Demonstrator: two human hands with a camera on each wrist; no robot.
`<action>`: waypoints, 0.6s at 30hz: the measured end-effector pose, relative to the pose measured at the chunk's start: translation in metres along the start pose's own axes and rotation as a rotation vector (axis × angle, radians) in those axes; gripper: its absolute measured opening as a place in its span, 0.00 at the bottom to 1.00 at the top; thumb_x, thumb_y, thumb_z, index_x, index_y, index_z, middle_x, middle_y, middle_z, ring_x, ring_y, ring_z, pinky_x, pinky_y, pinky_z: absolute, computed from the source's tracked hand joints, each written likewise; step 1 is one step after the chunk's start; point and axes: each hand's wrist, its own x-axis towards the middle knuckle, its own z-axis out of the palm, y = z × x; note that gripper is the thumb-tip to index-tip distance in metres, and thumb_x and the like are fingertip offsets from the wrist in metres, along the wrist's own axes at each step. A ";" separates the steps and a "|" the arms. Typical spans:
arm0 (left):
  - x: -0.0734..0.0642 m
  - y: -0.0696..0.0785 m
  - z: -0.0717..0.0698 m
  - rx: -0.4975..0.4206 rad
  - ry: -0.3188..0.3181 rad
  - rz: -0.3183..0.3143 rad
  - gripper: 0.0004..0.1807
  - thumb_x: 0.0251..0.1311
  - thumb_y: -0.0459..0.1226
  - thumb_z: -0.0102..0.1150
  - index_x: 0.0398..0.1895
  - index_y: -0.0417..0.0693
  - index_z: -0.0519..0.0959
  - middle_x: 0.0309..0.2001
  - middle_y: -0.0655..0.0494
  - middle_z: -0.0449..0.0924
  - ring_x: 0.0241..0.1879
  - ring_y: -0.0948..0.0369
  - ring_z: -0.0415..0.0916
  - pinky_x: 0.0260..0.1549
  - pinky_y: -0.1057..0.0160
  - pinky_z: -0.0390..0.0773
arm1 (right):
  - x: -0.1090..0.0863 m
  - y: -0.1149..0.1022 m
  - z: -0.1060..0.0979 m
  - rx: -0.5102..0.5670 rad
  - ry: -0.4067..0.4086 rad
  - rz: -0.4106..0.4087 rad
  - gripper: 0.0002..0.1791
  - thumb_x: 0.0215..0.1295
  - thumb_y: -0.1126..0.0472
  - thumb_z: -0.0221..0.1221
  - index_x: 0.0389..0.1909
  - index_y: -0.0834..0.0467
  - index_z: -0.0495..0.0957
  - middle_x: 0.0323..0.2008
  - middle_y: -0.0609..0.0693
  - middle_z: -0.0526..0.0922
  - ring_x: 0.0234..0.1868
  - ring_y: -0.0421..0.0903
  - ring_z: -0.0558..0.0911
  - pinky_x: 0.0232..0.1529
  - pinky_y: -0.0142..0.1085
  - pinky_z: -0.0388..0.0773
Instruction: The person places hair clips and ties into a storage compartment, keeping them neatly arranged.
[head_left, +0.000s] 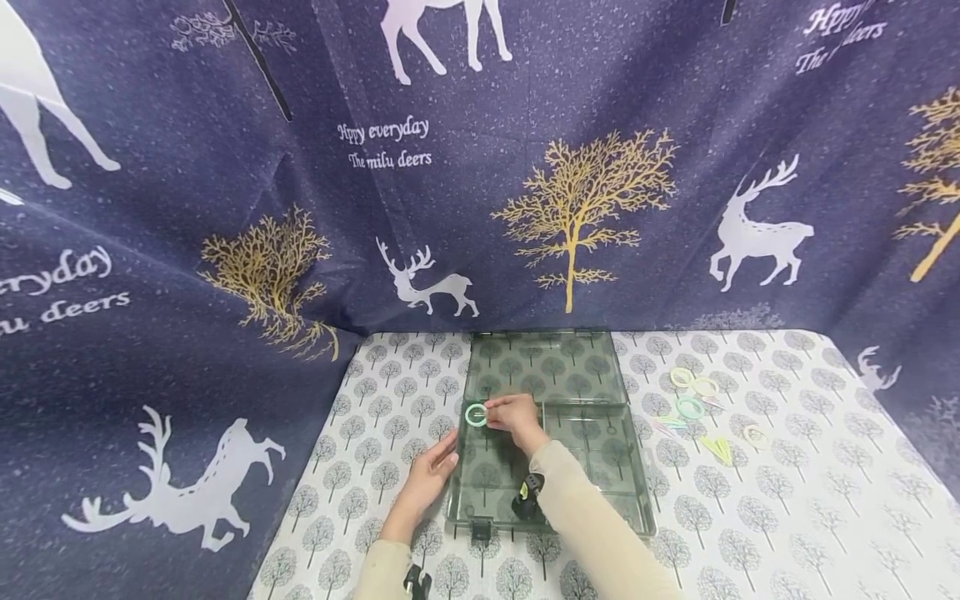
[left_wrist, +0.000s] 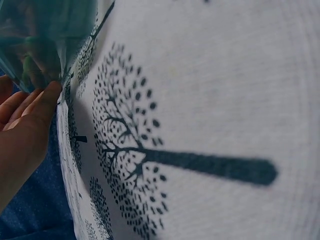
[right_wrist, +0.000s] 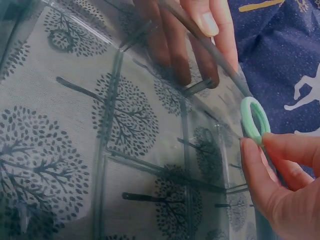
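Observation:
A mint-green ring (right_wrist: pixel 245 116) is pinched between thumb and forefinger of my right hand (head_left: pixel 513 417), over the back left corner of a see-through grey-green plastic case (head_left: pixel 487 479). The case lies with its lid (head_left: pixel 543 367) opened away from me, and low walls divide its inside. Outside the left wall, my left hand (head_left: pixel 429 477) touches the case with its fingers nearly straight. In the left wrist view, those fingertips (left_wrist: pixel 52 89) meet the case's side. Some of the left fingers show through the clear wall in the right wrist view.
On the tablecloth (head_left: pixel 712 517) right of the case lie several loose items: pale yellow rings (head_left: pixel 705 386), a green ring (head_left: pixel 702 407), a yellow-green V-shaped piece (head_left: pixel 718 451) and small pink and green pieces (head_left: pixel 670 423). A dark patterned cloth (head_left: pixel 465 208) hangs behind and at the sides.

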 end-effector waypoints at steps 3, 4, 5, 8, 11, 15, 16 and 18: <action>-0.001 0.001 0.000 0.008 -0.002 0.006 0.27 0.69 0.34 0.49 0.71 0.47 0.62 0.69 0.46 0.63 0.69 0.46 0.58 0.68 0.48 0.57 | 0.000 0.003 0.002 0.000 0.014 -0.010 0.09 0.51 0.80 0.61 0.35 0.76 0.81 0.30 0.63 0.85 0.24 0.45 0.84 0.29 0.35 0.86; -0.001 0.001 0.000 0.013 -0.002 0.010 0.27 0.70 0.35 0.48 0.71 0.47 0.62 0.69 0.46 0.63 0.69 0.46 0.58 0.68 0.47 0.57 | 0.000 0.004 0.003 -0.001 0.018 -0.012 0.09 0.51 0.80 0.61 0.35 0.76 0.81 0.31 0.63 0.85 0.25 0.46 0.85 0.29 0.35 0.86; -0.001 0.001 0.000 0.020 -0.001 0.010 0.26 0.70 0.35 0.48 0.71 0.46 0.62 0.69 0.46 0.63 0.69 0.46 0.58 0.68 0.47 0.57 | 0.000 0.005 0.004 0.000 0.023 -0.011 0.09 0.51 0.80 0.61 0.35 0.76 0.81 0.32 0.64 0.85 0.27 0.47 0.85 0.30 0.35 0.86; -0.001 0.001 -0.001 0.031 0.002 0.010 0.26 0.70 0.36 0.48 0.71 0.47 0.62 0.69 0.46 0.63 0.69 0.46 0.58 0.68 0.46 0.56 | 0.000 0.007 0.006 0.004 0.035 -0.012 0.09 0.51 0.81 0.61 0.35 0.76 0.81 0.35 0.65 0.85 0.30 0.52 0.86 0.30 0.36 0.87; -0.001 0.001 0.000 0.034 0.005 0.000 0.27 0.70 0.36 0.49 0.71 0.47 0.62 0.69 0.47 0.63 0.69 0.46 0.58 0.68 0.47 0.57 | 0.001 0.008 0.008 0.003 0.055 -0.005 0.09 0.50 0.81 0.61 0.34 0.76 0.81 0.35 0.66 0.85 0.32 0.55 0.87 0.30 0.36 0.87; -0.001 0.002 0.000 0.027 0.000 -0.002 0.27 0.70 0.35 0.48 0.72 0.46 0.61 0.69 0.45 0.62 0.68 0.46 0.59 0.68 0.49 0.58 | 0.003 0.010 0.011 -0.009 0.079 0.024 0.08 0.49 0.81 0.62 0.33 0.75 0.82 0.34 0.65 0.85 0.32 0.55 0.87 0.32 0.38 0.87; -0.001 0.002 0.000 0.020 -0.004 -0.003 0.27 0.70 0.34 0.48 0.72 0.45 0.60 0.69 0.45 0.62 0.68 0.46 0.59 0.68 0.48 0.58 | 0.003 0.010 0.012 -0.012 0.085 0.032 0.08 0.49 0.81 0.63 0.33 0.74 0.83 0.33 0.64 0.86 0.31 0.54 0.87 0.32 0.39 0.87; -0.002 0.006 0.000 0.007 -0.011 -0.001 0.27 0.70 0.33 0.47 0.71 0.42 0.60 0.69 0.43 0.61 0.68 0.44 0.58 0.67 0.48 0.58 | 0.005 0.012 0.013 -0.017 0.089 0.041 0.08 0.48 0.81 0.63 0.32 0.74 0.83 0.32 0.64 0.86 0.29 0.52 0.86 0.32 0.39 0.87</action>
